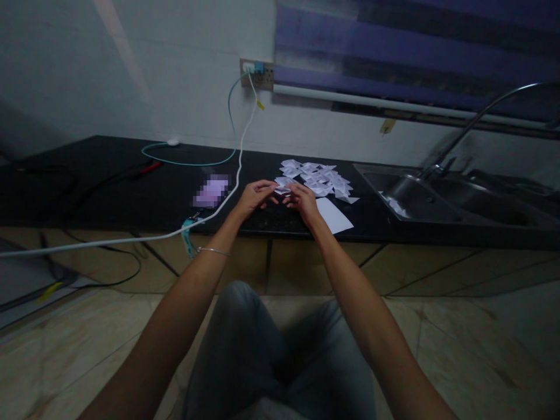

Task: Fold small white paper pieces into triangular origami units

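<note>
My left hand [256, 196] and my right hand [303, 199] meet above the front part of the black counter. Both are closed in a pinch, fingertips close together, on a small piece of white folded paper [282, 188]. Its exact shape is partly hidden by my fingers and hard to tell from the paper behind. Just beyond lies a spread of several folded white paper pieces [321, 175], pointed and overlapping. Flat white paper [335, 217] rests beside my right hand, near the counter's front edge.
A phone-like pixelated item [212, 191] with a teal strap [187, 236] lies to the left. A white cable [240, 169] runs from the wall socket [258, 74] across the black counter [109, 198]. At right is a metal sink [420, 201] with a curved tap [470, 122].
</note>
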A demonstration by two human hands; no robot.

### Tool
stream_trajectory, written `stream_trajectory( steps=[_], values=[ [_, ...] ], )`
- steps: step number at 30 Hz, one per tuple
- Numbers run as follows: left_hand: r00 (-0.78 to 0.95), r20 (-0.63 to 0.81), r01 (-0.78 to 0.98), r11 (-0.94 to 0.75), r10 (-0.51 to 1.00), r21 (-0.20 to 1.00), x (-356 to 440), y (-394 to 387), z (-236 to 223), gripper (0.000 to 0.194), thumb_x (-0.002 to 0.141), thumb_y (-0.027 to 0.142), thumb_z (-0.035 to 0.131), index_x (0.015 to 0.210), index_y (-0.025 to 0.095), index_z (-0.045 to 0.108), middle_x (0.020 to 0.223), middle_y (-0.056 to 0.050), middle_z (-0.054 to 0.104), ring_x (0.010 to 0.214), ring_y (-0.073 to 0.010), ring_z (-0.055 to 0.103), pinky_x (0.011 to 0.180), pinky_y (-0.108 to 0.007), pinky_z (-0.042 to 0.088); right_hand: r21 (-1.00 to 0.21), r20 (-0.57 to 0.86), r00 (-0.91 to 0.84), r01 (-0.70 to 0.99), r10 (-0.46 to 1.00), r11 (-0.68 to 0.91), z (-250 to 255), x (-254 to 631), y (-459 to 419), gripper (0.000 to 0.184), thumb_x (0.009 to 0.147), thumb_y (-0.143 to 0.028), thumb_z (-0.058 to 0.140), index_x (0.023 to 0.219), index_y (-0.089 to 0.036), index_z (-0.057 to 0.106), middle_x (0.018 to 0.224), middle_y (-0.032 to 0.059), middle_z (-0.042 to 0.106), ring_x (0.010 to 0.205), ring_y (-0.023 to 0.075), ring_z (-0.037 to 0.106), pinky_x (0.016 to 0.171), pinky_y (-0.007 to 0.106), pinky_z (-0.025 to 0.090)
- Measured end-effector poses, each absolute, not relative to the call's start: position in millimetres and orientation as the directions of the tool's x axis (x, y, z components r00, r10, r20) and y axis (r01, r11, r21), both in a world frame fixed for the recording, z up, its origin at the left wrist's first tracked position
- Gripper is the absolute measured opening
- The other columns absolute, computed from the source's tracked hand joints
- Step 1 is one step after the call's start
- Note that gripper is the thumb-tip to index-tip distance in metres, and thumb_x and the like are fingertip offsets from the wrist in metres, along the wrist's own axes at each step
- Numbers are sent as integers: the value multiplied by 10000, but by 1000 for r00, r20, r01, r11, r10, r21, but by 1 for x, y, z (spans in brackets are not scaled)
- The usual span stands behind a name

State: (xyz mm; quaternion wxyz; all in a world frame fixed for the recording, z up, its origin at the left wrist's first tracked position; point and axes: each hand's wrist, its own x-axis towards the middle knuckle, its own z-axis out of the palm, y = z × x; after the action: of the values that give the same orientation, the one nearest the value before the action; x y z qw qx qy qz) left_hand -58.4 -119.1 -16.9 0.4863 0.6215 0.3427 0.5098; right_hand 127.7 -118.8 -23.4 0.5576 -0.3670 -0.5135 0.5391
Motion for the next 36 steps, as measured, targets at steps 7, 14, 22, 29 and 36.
stream_trajectory(
  steps=[7, 14, 22, 29, 36],
  values=[
    [241, 332, -120, -312, 912, 943, -61, -115, -20, 521, 789, 474, 743, 1188, 143, 681, 1025, -124, 761, 733, -184, 733, 412, -166, 385, -945, 247, -101, -244, 964, 216, -26, 128, -122, 394, 697, -497, 796, 963, -214, 727, 876, 14, 747, 655, 103, 672, 512, 181, 511],
    [208, 351, -122, -332, 913, 936, -61, -116, -21, 499, 728, 391, 776, 1122, 95, 700, 942, -139, 774, 713, -188, 737, 421, -167, 385, -950, 222, -56, -236, 973, 203, -23, 127, -125, 402, 671, -536, 808, 898, -218, 712, 861, 6, 741, 644, 103, 659, 509, 188, 508],
    [159, 364, -59, -360, 918, 931, -58, -125, -15, 497, 722, 440, 799, 1042, 63, 747, 920, -173, 778, 722, -210, 746, 427, -187, 404, -948, 221, -67, -250, 973, 198, -22, 128, -126, 364, 691, -538, 796, 840, -216, 715, 862, 11, 740, 647, 97, 642, 498, 176, 487],
    [157, 389, -69, -383, 908, 921, -59, -123, -16, 508, 727, 482, 793, 1038, 84, 744, 982, -163, 774, 815, -241, 753, 437, -188, 431, -948, 214, -79, -255, 974, 188, -22, 129, -126, 377, 693, -527, 786, 892, -216, 710, 901, 19, 746, 667, 100, 647, 512, 181, 490],
    [258, 269, -96, -253, 928, 963, -59, -121, -17, 450, 758, 486, 771, 1065, 160, 717, 1027, -111, 766, 786, -209, 740, 442, -182, 448, -950, 251, -124, -220, 960, 220, -23, 127, -128, 408, 675, -521, 815, 941, -227, 718, 891, 14, 739, 703, 124, 670, 550, 208, 510]
  ],
)
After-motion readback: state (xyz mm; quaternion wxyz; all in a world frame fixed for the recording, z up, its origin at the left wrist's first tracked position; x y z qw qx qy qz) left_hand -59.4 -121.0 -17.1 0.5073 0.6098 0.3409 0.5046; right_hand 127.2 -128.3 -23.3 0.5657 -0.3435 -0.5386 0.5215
